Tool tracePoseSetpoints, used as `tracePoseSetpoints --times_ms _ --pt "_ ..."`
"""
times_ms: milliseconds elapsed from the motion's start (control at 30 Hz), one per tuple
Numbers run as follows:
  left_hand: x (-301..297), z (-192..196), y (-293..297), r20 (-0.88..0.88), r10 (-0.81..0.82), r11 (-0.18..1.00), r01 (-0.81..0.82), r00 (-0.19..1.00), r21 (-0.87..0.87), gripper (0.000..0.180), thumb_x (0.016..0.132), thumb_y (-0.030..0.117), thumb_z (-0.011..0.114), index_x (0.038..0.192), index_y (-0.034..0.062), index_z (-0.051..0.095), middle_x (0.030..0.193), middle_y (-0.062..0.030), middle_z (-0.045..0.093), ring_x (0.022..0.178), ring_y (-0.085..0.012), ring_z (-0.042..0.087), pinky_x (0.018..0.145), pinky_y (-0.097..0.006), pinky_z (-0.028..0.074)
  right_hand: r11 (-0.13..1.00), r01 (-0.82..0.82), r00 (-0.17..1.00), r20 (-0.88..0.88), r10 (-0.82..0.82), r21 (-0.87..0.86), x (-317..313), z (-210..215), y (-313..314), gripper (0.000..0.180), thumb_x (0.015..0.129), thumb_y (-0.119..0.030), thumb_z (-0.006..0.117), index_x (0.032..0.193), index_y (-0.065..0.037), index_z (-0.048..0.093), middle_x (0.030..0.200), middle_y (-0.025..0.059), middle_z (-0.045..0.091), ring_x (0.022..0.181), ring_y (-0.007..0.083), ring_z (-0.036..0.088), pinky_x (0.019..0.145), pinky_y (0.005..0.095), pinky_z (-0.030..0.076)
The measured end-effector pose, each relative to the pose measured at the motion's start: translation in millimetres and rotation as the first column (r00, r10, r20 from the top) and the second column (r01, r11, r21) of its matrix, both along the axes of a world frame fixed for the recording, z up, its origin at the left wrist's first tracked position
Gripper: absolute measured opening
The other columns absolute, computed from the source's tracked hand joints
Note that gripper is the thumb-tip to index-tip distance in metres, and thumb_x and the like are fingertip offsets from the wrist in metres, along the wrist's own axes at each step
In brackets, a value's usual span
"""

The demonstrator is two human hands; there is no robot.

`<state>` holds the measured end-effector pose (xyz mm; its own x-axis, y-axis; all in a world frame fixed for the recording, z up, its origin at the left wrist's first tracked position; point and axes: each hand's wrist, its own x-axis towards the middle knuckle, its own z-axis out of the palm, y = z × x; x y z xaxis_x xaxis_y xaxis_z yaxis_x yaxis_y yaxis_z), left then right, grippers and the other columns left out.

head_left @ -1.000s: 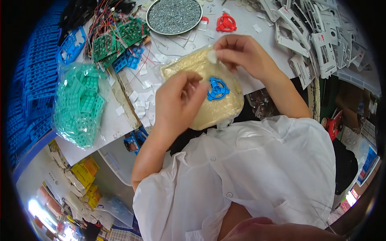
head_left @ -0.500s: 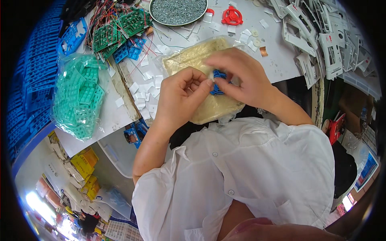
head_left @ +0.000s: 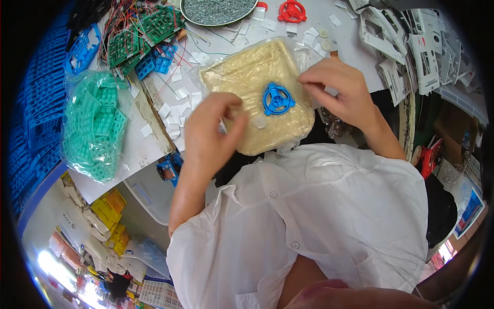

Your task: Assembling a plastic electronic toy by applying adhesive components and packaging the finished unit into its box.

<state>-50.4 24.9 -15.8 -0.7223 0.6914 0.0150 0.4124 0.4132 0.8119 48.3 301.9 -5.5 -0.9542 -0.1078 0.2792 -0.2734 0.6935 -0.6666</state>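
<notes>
A blue plastic ring with three spokes and a central hub [head_left: 278, 99] lies on a cushion-like yellowish pad wrapped in clear plastic [head_left: 257, 62]. Left of the ring, on the pad, is a small pale round piece [head_left: 260, 122]. Over the pad's left edge hovers my left hand [head_left: 211, 134], empty, with thumb and fingers apart and slightly blurred. My right hand [head_left: 342, 92] is off the ring's right side, at the pad's edge. Its fingers are curled with a gap between thumb and forefinger, and nothing shows in them.
A dish of small metal screws [head_left: 218, 10] and a red spoked ring [head_left: 292, 11] stand at the back. Wired green circuit boards [head_left: 126, 46] and a bag of green keypads [head_left: 95, 126] are at left, white plastic housings [head_left: 383, 38] at right. Small white pieces [head_left: 172, 116] litter the table.
Both hands have let go of the blue ring, which now rests flat on the pad. My left hand has moved left and down, my right hand to the right.
</notes>
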Motion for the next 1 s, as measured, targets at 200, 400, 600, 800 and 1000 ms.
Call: tracePoseSetpoints --times_ms 200,400,600,800,1000 --pt "20.5 4.9 9.5 -0.388 -0.318 0.946 0.259 0.865 -0.197 0.029 0.079 0.016 0.08 0.105 0.01 0.068 0.103 -0.0051 0.066 0.096 -0.0258 0.063 0.087 -0.043 0.043 0.976 0.217 0.975 0.048 -0.216 -0.026 7.0 7.1 24.9 0.016 0.086 0.003 0.072 0.102 0.0 0.074 0.089 0.008 0.072 0.073 0.0146 0.064 0.062 0.027 0.048" --pt "4.0 -5.8 -0.4 -0.478 -0.209 0.977 0.205 0.853 -0.059 0.021 0.082 0.009 0.077 0.101 0.0091 0.068 0.102 -0.0059 0.067 0.093 -0.0257 0.063 0.089 -0.041 0.042 0.792 0.569 0.823 -0.16 -0.546 0.222 14.5 28.9 101.5 0.02 0.089 -0.011 0.073 0.109 -0.006 0.074 0.094 0.0074 0.073 0.076 0.019 0.068 0.066 0.0296 0.054" --pt "-42.0 -13.1 -29.0 -0.382 0.174 0.984 -0.177 0.907 0.029 0.021 0.087 0.004 0.071 0.108 0.0019 0.068 0.11 -0.0159 0.07 0.101 -0.0355 0.066 0.093 -0.043 0.05 0.448 0.558 0.787 -0.275 -0.552 0.698 -16.8 18.6 163.4 0.045 0.087 -0.016 0.073 0.131 -0.01 0.065 0.109 0.012 0.073 0.096 0.0282 0.068 0.082 0.0403 0.055" --pt "-65.0 -53.7 -69.9 -0.566 0.213 0.949 -0.305 0.797 -0.073 0.023 0.089 0.005 0.068 0.112 0.001 0.069 0.116 -0.0194 0.067 0.108 -0.0376 0.064 0.097 -0.045 0.051 0.763 0.584 0.811 -0.155 -0.564 0.278 -37.9 4.3 226.2 0.039 0.09 -0.01 0.071 0.129 -0.008 0.068 0.096 0.005 0.073 0.071 0.0122 0.061 0.066 0.0288 0.05" --pt "-59.0 -20.9 -64.5 -0.526 0.126 0.977 -0.196 0.841 -0.08 0.028 0.086 0.007 0.071 0.113 0.0031 0.069 0.121 -0.0171 0.066 0.111 -0.0366 0.062 0.094 -0.046 0.051 0.739 0.66 0.747 0.017 -0.664 -0.137 -44.4 58.0 271.9 0.051 0.095 -0.024 0.073 0.141 -0.005 0.062 0.114 0.0051 0.07 0.105 0.0129 0.063 0.097 0.0276 0.044"
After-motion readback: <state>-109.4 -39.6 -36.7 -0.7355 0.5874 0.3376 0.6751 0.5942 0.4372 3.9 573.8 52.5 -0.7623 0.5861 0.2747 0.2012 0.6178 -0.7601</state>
